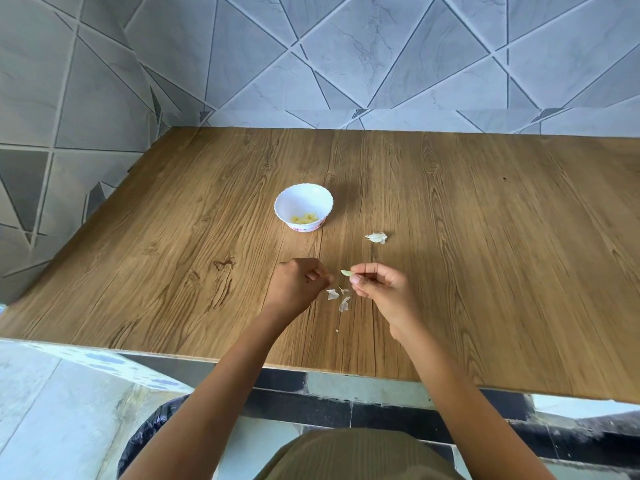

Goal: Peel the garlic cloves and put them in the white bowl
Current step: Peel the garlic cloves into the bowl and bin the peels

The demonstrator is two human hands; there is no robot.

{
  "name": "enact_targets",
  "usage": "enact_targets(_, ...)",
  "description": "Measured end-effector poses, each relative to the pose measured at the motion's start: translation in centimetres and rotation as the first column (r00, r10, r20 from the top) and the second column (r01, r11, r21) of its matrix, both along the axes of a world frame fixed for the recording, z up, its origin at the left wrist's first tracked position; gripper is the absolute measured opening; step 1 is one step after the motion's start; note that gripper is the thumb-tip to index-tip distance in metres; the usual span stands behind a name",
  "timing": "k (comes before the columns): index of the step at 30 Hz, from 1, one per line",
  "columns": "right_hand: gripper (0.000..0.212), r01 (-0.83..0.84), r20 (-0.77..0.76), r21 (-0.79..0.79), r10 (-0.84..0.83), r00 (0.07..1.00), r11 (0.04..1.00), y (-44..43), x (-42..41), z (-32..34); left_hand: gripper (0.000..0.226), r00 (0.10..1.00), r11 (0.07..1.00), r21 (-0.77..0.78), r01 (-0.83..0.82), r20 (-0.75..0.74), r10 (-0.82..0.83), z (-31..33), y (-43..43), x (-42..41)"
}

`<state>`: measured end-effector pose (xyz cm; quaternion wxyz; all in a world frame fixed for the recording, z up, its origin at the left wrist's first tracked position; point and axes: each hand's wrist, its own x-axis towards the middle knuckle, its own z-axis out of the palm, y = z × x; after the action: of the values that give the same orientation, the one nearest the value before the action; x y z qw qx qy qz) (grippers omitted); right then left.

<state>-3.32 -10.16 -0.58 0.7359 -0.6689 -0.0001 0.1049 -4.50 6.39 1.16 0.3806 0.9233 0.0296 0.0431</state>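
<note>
My right hand (382, 289) pinches a pale garlic clove (346, 272) between thumb and fingers, just above the wooden table (485, 237). A short gap to its left, my left hand (298, 284) has its fingers curled; I cannot see anything in it. Bits of papery garlic skin (339, 297) lie on the wood between and below the two hands. The white bowl (304, 199) stands farther back, with several peeled yellowish cloves (305, 219) in its bottom. An unpeeled clove (377, 238) lies to the right of the bowl.
Grey tiled walls (346, 64) close off the table at the back and on the left. The table's front edge (311, 368) runs just under my forearms. A dark bin (145, 434) stands on the floor below at the left.
</note>
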Motion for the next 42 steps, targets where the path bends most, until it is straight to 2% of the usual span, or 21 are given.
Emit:
enact_targets(1, 0.016, -0.001, 0.009, -0.005, 0.001, 1.000, 1.000, 0.0, 0.0, 0.0, 0.007, 0.999, 0.998, 0.045, 0.034, 0.006, -0.034, 0.0, 0.1, 0.0)
enact_targets(4, 0.016, 0.009, 0.021, -0.018, -0.009, 1.000, 1.000, 0.0, 0.0, -0.2, 0.029, 0.994, 0.991, 0.110, 0.077, 0.063, -0.085, 0.0, 0.0, -0.2)
enact_targets(8, 0.015, 0.013, 0.010, -0.032, -0.012, 1.000, 0.999, -0.1, -0.1, -0.4, 0.005, 0.993, 0.999, -0.036, -0.030, 0.114, 0.034, 0.2, -0.3, -0.2)
enact_targets(17, 0.013, -0.013, 0.018, -0.042, 0.013, 1.000, 0.999, 0.3, 0.0, -0.3, 0.014, 0.994, 0.988, -0.151, 0.038, 0.111, -0.021, 0.6, -0.3, -0.5)
enact_targets(23, 0.016, -0.039, 0.010, -0.012, 0.039, 0.999, 0.999, 0.7, -0.3, -0.3, 0.010, 0.997, 0.966, -0.246, 0.082, 0.008, -0.082, 0.8, -0.1, -0.7)
enact_targets(25, 0.014, -0.026, 0.088, -0.135, 0.038, 0.995, 0.990, 0.7, -0.4, -0.4, 0.009, 0.999, 0.964, -0.265, 0.029, -0.021, -0.036, 0.5, 0.6, -0.4)
enact_targets(26, 0.017, -0.003, 0.166, -0.266, 0.048, 0.985, 0.964, 0.5, -0.5, -0.6, 0.009, 0.999, 0.965, -0.262, -0.026, -0.028, 0.020, 0.3, 1.1, -0.1)
enact_targets(28, 0.027, 0.084, 0.324, -0.522, 0.105, 0.940, 0.849, -0.1, -0.9, -1.1, 0.009, 0.987, 0.970, -0.187, -0.157, -0.012, 0.158, -0.2, 2.5, 0.6)
enact_targets(30, 0.030, 0.198, 0.414, -0.663, 0.133, 0.901, 0.722, -0.9, -1.6, -1.5, 0.009, 0.966, 0.966, -0.057, -0.252, 0.045, 0.255, -0.6, 3.9, 1.4)
enact_targets(33, 0.034, 0.246, 0.417, -0.769, 0.172, 0.893, 0.590, -1.8, -2.3, -2.7, 0.012, 0.945, 0.944, 0.059, -0.325, 0.041, 0.323, -0.8, 5.1, 2.1)
enact_targets(35, 0.036, 0.228, 0.388, -0.809, 0.201, 0.899, 0.542, -1.8, -2.6, -3.2, 0.016, 0.946, 0.940, 0.120, -0.321, 0.004, 0.323, -0.9, 5.7, 2.3)
enact_targets(38, 0.035, 0.253, 0.409, -0.818, 0.213, 0.887, 0.517, -1.5, -2.8, -3.7, 0.027, 0.967, 0.951, 0.180, -0.253, 0.003, 0.256, -0.9, 6.0, 2.1)
enact_targets(42, 0.035, 0.258, 0.414, -0.815, 0.210, 0.886, 0.519, -1.5, -2.6, -3.8, 0.035, 0.988, 0.973, 0.197, -0.121, 0.117, 0.099, -0.4, 4.0, 0.8)
